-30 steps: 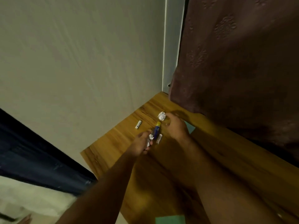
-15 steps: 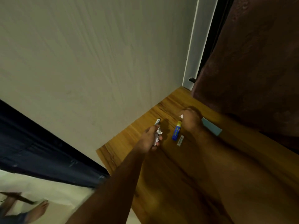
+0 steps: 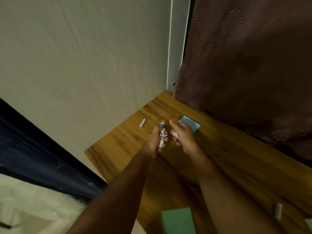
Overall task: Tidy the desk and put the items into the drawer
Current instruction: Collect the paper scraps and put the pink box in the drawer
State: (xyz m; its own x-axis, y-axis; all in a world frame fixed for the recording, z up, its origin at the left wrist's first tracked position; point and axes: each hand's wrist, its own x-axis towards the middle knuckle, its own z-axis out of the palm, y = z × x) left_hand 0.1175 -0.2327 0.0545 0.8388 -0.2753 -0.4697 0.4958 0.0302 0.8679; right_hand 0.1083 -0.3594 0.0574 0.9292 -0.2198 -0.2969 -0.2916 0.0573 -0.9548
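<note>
A: Head view: what is held by the fingers?

B: The left hand [image 3: 156, 138] is curled round crumpled white paper [image 3: 162, 137] together with a blue glue stick [image 3: 162, 123], whose yellow cap is seen poking out past the fingertips. A smaller crumpled scrap [image 3: 175, 134] is gripped in the right hand [image 3: 183, 134], with the thumb raised.

A: And what is left on the worktop [image 3: 236, 157]?

B: A small white battery [image 3: 142, 123] is seen lying just beyond the left fingers, apart from them. A pale blue pad [image 3: 191, 123] lies right behind the right fingers. Nearer the body than both hands, a green pad [image 3: 178, 220] is seen at the worktop's edge, and a small white object [image 3: 278, 213], too blurred to be named, lies to the right of the right forearm.

A: How far along is the task judged to be?

B: It is judged to be at an early or middle stage. Loose bits have been gathered into both hands, but nothing can be seen stowed, and no drawer is shown in this view. The battery, both pads and the white object remain to be collected
</note>
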